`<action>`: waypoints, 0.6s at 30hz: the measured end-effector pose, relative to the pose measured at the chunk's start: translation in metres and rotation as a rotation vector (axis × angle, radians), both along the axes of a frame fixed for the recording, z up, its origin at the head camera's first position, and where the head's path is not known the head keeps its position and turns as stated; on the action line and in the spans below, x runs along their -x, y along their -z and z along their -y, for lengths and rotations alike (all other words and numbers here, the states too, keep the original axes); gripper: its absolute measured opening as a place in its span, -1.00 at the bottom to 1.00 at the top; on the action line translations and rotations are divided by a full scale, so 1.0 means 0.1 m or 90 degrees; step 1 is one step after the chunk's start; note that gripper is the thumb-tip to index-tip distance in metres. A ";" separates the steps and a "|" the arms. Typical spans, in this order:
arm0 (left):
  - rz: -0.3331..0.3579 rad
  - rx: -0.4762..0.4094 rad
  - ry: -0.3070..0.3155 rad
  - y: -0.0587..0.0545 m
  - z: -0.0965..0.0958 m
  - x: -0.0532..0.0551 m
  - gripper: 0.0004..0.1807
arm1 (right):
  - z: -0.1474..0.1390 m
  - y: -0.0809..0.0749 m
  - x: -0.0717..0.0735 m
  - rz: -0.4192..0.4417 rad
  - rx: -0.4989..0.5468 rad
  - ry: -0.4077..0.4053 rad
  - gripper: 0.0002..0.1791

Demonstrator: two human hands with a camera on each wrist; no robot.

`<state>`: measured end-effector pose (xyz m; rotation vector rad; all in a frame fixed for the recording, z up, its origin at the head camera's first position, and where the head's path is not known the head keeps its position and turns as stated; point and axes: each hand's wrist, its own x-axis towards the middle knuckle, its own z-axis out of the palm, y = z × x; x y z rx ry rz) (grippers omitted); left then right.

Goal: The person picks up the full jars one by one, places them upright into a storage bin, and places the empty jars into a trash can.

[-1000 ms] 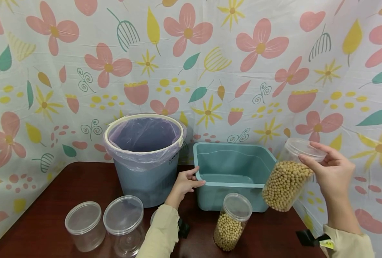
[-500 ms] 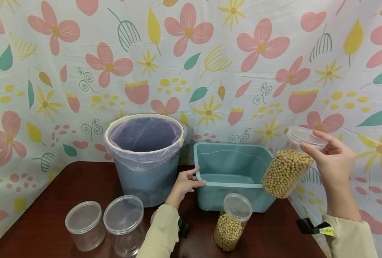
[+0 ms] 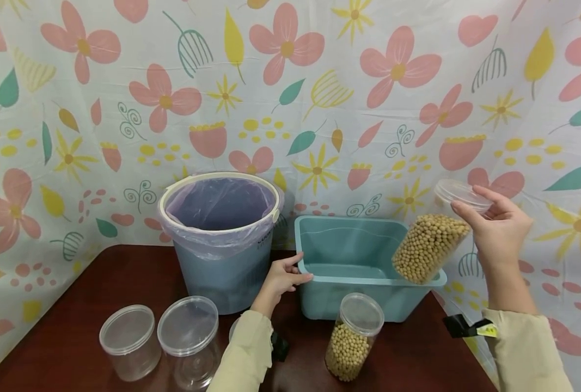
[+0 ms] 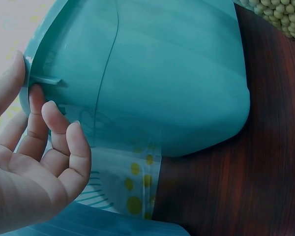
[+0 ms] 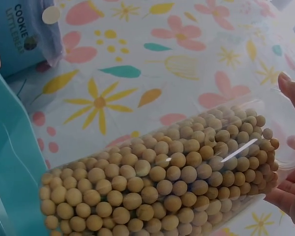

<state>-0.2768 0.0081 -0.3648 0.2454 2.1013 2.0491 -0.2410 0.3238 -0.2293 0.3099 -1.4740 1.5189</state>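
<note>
In the head view my right hand [image 3: 498, 228] grips the lidded top of a clear jar of soybeans [image 3: 429, 247]. The jar tilts, its base down to the left, over the right rim of a teal plastic basin [image 3: 368, 298]. From the right wrist view, the beans fill most of the jar [image 5: 152, 182]. My left hand [image 3: 282, 280] pinches the basin's left rim between thumb and fingers, as the left wrist view also shows on the basin [image 4: 162, 73]. A second jar of soybeans [image 3: 349, 343], lidded, stands upright in front of the basin.
A blue bucket [image 3: 216, 272] lined with a translucent purple bag stands left of the basin. Two clear lidded jars [image 3: 130, 343] [image 3: 189, 348] stand at the front left of the dark wooden table [image 3: 89, 294]. A flower-patterned sheet [image 3: 280, 109] hangs behind.
My right hand has raised the soybean jar and moved it slightly left, over the basin's right rim, tilting it further. My left hand has stayed on the basin's rim.
</note>
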 end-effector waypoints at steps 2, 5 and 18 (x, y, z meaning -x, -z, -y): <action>0.000 0.002 -0.003 0.00 0.00 0.00 -0.35 | 0.00 0.01 0.04 0.007 -0.015 0.032 -0.59; 0.003 0.002 -0.006 0.00 0.00 0.00 -0.35 | 0.00 0.03 0.10 0.037 -0.053 0.110 -0.58; 0.002 0.010 -0.009 -0.04 0.00 -0.04 -0.36 | 0.03 0.19 0.34 0.054 -0.026 0.123 -0.52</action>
